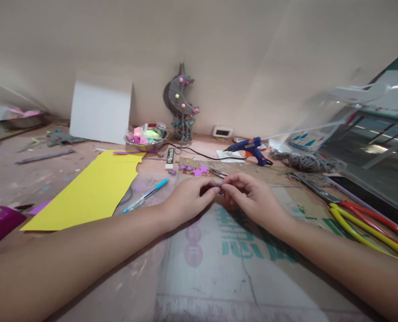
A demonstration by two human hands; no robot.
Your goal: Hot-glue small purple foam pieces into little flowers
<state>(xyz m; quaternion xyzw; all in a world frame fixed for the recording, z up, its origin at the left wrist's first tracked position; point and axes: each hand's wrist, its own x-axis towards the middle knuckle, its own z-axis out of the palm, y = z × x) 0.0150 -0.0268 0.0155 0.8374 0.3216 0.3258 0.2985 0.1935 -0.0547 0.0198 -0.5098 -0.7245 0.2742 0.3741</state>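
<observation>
Fingertips of both hands are brought together over the middle of the surface (56, 174), and a small purple-grey piece (220, 187) is pinched between them. By the left hand (192, 197) it is taken from the left with thumb and forefinger; by the right hand (249, 194) it is met from the right in a like thumb-and-forefinger grip. Neither hand is placed nearer than the other, since the piece is touched from both sides. Its long axis seems to be set crosswise, from one grip to the other, though the ends are covered by fingers and the outline is blurred.

Just beyond the hands, toward the far edge of the surface, purple flower-shaped pieces (200, 170) and small grey-and-purple pieces (185, 167) are laid out. A blue hot-glue gun (249, 148) is rested farther to the right, and a grey crescent-moon ornament (177, 96) is stood at the far edge, by the wall. Left of the left hand, a blue pen (145, 196) is placed beside a yellow sheet (91, 192). Toward the right edge, scissors (348, 205) with red and yellow handles are laid beyond the right forearm, their blades pointed toward the far edge.
</observation>
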